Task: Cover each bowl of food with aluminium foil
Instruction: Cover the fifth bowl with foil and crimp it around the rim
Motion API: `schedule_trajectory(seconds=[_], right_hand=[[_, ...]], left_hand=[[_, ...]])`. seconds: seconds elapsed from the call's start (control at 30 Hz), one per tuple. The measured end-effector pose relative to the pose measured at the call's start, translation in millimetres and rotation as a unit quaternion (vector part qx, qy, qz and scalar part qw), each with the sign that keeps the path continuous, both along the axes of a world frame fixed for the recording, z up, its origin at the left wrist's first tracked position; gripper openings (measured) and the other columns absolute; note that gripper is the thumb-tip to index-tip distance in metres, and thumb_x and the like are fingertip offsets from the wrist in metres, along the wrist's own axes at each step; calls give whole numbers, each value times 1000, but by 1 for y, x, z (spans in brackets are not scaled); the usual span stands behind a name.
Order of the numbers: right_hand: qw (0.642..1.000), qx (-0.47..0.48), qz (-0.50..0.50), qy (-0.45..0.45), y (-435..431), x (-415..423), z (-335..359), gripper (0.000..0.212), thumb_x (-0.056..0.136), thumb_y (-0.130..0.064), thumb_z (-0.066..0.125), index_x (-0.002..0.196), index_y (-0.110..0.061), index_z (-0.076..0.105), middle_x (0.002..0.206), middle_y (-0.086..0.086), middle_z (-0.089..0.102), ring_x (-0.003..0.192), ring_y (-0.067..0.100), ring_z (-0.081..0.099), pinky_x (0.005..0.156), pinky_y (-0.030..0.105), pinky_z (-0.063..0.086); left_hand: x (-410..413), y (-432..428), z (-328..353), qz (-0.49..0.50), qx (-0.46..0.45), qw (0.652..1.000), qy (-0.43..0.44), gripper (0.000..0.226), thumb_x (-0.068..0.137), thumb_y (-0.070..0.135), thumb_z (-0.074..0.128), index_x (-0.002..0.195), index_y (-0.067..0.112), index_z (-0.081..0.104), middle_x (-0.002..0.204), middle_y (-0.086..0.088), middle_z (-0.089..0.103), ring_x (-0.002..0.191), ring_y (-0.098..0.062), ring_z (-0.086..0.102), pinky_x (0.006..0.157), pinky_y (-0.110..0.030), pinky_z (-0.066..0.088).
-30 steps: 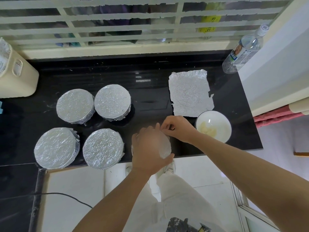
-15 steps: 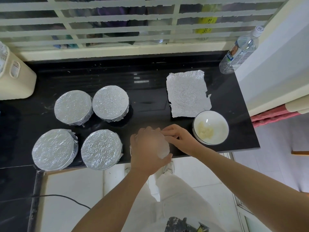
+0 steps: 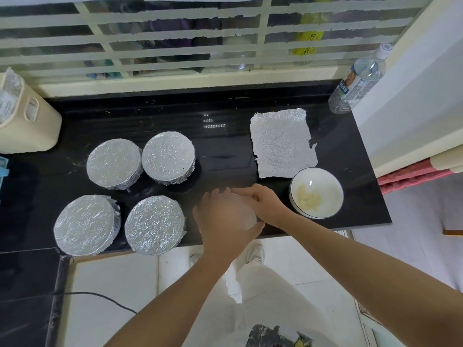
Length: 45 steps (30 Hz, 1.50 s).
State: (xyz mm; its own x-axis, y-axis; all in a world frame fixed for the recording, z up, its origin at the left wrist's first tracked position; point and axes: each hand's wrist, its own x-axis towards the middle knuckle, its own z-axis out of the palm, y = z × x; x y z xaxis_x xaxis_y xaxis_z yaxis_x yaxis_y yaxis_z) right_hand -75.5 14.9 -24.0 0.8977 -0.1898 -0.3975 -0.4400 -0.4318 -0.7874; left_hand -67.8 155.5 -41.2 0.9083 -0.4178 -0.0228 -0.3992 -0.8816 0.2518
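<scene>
Near the front edge of the black counter stands a foil-covered bowl, mostly hidden under my hands. My left hand lies over its top, fingers curled over the far rim and thumb round the near side. At the bowl's right rim my right hand pinches the foil with curled fingers. Just to the right is an open white bowl with pale food in it. Behind that lies a flat foil sheet. Several other foil-covered bowls sit to the left, the closest beside my left hand.
A clear water bottle stands at the back right corner by the white wall. A cream container sits at the far left. A barred window runs along the back. The counter's front edge lies just below the bowls, with tiled floor beneath.
My right hand has slid down along the bowl's rim toward my left hand, fingers tucked tighter onto the foil. My left hand stays over the bowl.
</scene>
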Motion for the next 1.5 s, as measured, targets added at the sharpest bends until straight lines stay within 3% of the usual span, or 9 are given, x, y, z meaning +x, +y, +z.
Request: schedule_trajectory(seconds=[0.1,0.2,0.37,0.53,0.67,0.8,1.07,1.2,1.5], right_hand=[[999,-10,33,-9,-2,7,3,31,96,-13,51,119,-23,68,78,-16,56,73,4,52,72,16,39],[999,7,33,-16,-4,8,3,23,94,-13,55,110,-15,71,90,-4,67,83,16,61,81,29,48],[997,70,16,38,-16,8,-6,26,95,-8,49,109,-13,71,97,-3,69,88,12,64,77,23,54],[999,10,26,19,-21,9,-8,10,90,-13,64,93,-13,73,85,-7,66,76,8,63,73,21,51],[999,-39,15,-13,-21,10,-9,4,85,-17,71,81,-18,71,85,-6,63,80,12,62,77,24,50],[998,-59,16,-29,-18,7,-12,4,86,-17,69,84,-15,72,83,-5,65,78,13,61,76,26,51],[999,-5,0,-34,-20,-8,-10,12,87,-16,67,93,-18,78,84,-9,68,79,5,63,74,14,47],[998,54,-4,-15,-21,-16,-5,18,90,-17,63,103,-20,76,109,-6,66,101,6,61,89,22,49],[999,22,-32,-3,-4,-26,-9,28,96,-14,54,120,-22,67,102,-8,64,99,12,60,95,34,50]], left_hand=[[0,2,-3,-13,30,999,17,111,63,89,39,145,15,43,150,-11,43,139,-40,39,105,-66,32],[-1,3,-7,-37,36,998,24,102,67,88,36,148,26,37,154,-7,39,140,-38,37,104,-66,34],[2,7,-10,-71,33,997,8,94,68,87,39,141,28,44,149,-3,46,135,-33,43,101,-58,39],[7,10,-10,-95,31,995,-3,90,67,85,43,136,27,47,145,-3,49,131,-31,44,97,-56,41],[7,10,-10,-95,33,995,-5,91,66,85,44,135,27,48,144,-3,49,130,-31,45,96,-56,41],[7,9,-10,-93,35,995,-7,90,66,85,43,135,27,48,144,-3,49,129,-31,45,96,-56,42],[7,9,-9,-97,33,995,-4,90,67,84,42,136,27,49,144,-2,48,129,-31,45,96,-56,41],[6,9,-8,-97,31,995,-2,89,68,83,45,135,26,50,143,-2,49,128,-31,45,94,-55,41],[7,7,-7,-80,31,996,2,90,69,85,41,137,26,50,144,-3,49,129,-31,45,96,-55,40]])
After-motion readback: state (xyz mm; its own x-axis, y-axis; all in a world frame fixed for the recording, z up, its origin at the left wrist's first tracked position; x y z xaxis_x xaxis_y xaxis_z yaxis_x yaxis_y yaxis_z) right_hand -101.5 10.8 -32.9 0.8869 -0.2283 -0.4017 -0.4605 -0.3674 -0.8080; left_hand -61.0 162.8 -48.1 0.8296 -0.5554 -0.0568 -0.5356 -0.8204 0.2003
